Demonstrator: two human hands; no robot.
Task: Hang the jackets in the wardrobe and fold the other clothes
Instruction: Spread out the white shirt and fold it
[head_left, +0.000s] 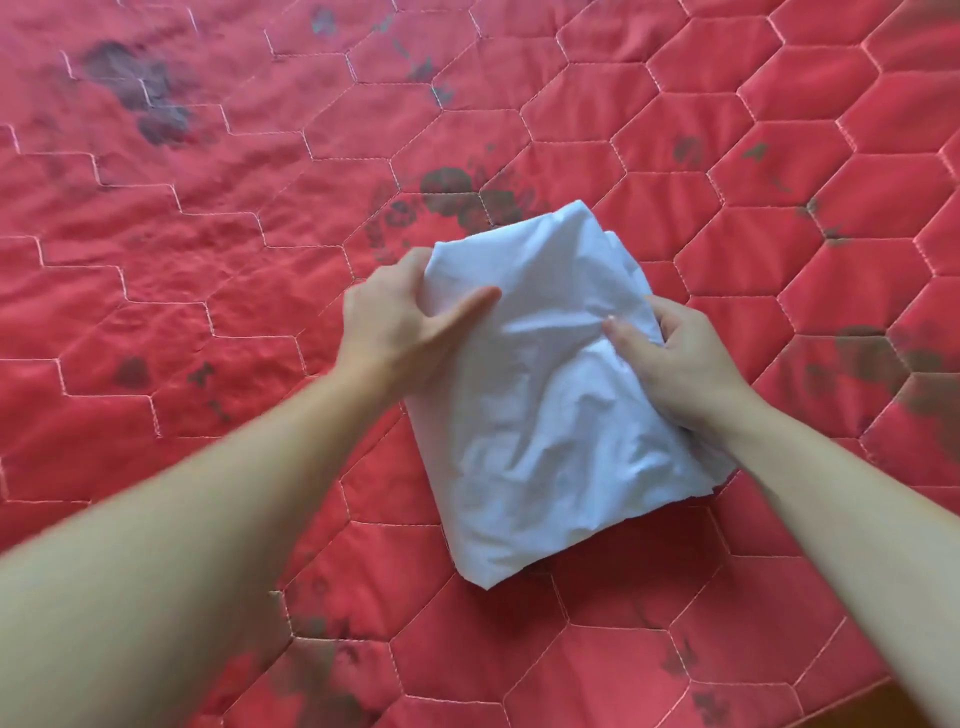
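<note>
Both hands grip a folded white cloth (545, 395) on the red quilt (208, 234): left hand (400, 322) and right hand (680, 364) fingers pinching its edges.

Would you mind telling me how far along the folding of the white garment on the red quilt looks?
The white cloth garment is already a compact folded rectangle on the red hexagon-quilted cover. The left hand and right hand grip its sides. No jackets or wardrobe are in view, so the rest cannot be judged.
</note>
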